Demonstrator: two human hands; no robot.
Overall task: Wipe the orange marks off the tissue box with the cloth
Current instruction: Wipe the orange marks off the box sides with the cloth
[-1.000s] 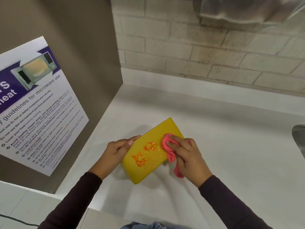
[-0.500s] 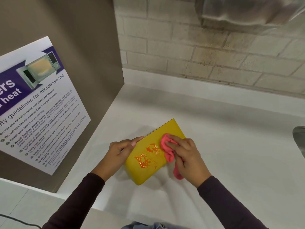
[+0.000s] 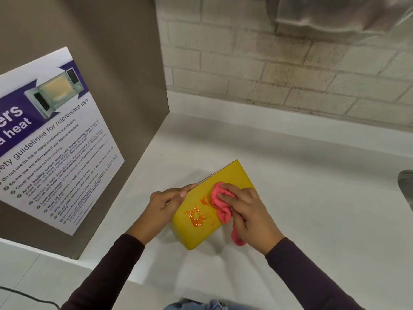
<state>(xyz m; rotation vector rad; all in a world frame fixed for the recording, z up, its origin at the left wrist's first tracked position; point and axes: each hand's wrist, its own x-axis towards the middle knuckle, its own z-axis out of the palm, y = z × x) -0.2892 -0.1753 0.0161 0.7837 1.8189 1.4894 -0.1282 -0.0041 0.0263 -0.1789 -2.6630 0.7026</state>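
A yellow tissue box [image 3: 228,175] lies on the white counter [image 3: 312,198], its broad face up. Wet orange marks [image 3: 196,217] are smeared over the near half of that face. My left hand [image 3: 164,203] grips the box's left edge, fingers along the side. My right hand [image 3: 248,211] presses a bunched pink cloth [image 3: 220,203] onto the box, right beside the upper orange mark. One end of the cloth hangs off the box's right edge below my palm.
A grey side panel [image 3: 100,63] with a microwave guidelines poster [image 3: 51,139] stands close on the left. A brick wall [image 3: 290,63] runs along the back. The rim of a metal sink [image 3: 406,186] shows at the right edge.
My right hand has slid the cloth leftward along the box onto the upper orange mark, which is now partly covered and smeared. My left hand keeps its hold.
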